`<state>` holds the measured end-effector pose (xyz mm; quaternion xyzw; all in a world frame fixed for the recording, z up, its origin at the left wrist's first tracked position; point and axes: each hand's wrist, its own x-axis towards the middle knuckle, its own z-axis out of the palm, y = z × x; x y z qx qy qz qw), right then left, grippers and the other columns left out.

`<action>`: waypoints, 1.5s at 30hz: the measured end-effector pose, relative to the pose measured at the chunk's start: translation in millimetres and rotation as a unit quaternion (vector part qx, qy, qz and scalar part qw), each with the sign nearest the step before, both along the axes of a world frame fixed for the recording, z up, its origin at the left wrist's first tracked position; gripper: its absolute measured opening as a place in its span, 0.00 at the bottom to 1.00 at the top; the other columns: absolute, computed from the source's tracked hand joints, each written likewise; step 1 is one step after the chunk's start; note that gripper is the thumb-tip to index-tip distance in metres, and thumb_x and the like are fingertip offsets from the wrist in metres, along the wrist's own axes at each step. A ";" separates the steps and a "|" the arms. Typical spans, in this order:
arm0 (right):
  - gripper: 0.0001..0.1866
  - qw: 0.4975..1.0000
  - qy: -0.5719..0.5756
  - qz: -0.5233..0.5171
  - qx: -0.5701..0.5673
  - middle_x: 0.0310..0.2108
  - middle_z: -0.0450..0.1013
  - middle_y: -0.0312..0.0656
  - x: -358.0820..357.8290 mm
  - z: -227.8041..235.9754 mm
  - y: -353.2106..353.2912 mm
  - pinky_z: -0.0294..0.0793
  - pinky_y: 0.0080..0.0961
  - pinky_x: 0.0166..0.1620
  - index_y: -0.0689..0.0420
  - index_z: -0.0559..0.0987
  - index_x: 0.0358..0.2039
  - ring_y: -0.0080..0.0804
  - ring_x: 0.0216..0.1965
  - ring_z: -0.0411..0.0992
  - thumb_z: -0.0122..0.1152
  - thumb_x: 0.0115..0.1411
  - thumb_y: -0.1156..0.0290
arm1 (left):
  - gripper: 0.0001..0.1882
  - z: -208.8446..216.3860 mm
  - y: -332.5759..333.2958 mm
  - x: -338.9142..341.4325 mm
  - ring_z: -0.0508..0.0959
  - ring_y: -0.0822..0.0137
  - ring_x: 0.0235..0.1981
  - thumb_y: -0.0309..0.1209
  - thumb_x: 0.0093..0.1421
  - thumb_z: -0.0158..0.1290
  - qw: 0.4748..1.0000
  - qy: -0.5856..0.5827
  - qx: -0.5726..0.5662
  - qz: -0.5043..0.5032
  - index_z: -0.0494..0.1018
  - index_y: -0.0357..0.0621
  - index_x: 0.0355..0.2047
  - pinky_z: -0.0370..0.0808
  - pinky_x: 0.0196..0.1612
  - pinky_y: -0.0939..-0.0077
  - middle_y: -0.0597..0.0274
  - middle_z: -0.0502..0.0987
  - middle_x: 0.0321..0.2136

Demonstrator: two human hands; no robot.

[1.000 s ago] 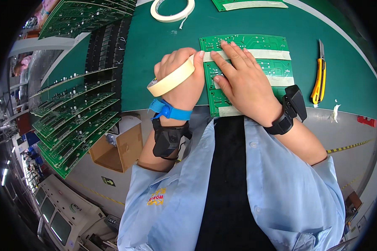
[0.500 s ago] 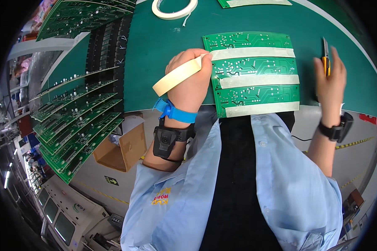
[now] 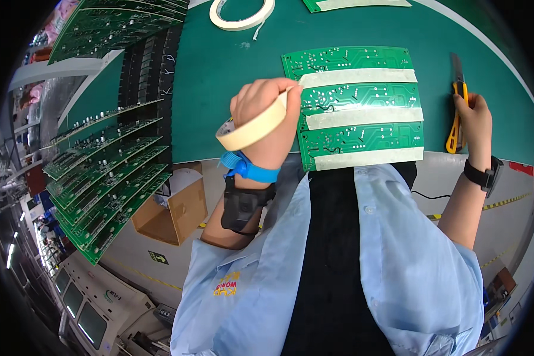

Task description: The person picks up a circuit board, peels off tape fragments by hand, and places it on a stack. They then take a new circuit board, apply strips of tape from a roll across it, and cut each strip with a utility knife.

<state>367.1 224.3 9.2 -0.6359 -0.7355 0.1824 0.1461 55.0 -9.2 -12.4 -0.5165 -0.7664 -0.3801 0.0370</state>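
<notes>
Left hand (image 3: 267,121)'s wrapped around the tape (image 3: 252,133), with a strip (image 3: 359,77) running from it onto the board (image 3: 362,95), just to that hand's right. Right hand (image 3: 476,121)'s pinching the knife (image 3: 453,141), board well off to its left.

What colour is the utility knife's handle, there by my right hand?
The handle is mostly yellow with some black, best seen in the head view.
</notes>
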 end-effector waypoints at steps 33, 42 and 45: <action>0.27 0.901 0.138 0.360 -0.200 0.25 0.74 0.61 -144.2 42.6 -149.1 0.73 0.45 0.33 0.70 0.68 0.60 0.57 0.27 0.75 0.56 0.61 0.74 | 0.03 -7.1 2.8 -0.1 0.79 0.58 0.32 0.30 0.56 0.61 0.996 -0.094 0.003 0.006 0.77 0.49 0.30 0.71 0.40 0.62 0.64 0.80 0.26; 0.29 0.902 0.186 0.341 -0.190 0.18 0.68 0.51 -148.8 29.7 -158.0 0.67 0.32 0.27 0.67 0.64 0.64 0.38 0.20 0.65 0.56 0.63 0.74 | 0.04 -8.5 3.8 0.2 0.79 0.58 0.32 0.30 0.57 0.60 0.995 -0.095 0.000 0.018 0.77 0.48 0.31 0.72 0.41 0.62 0.63 0.80 0.26; 0.30 0.906 0.184 0.341 -0.172 0.15 0.65 0.48 -149.9 27.4 -160.9 0.65 0.27 0.25 0.65 0.63 0.66 0.30 0.16 0.62 0.56 0.65 0.73 | 0.05 -7.8 4.9 0.1 0.79 0.58 0.31 0.31 0.57 0.61 0.995 -0.102 -0.002 0.022 0.76 0.47 0.31 0.72 0.40 0.62 0.63 0.80 0.26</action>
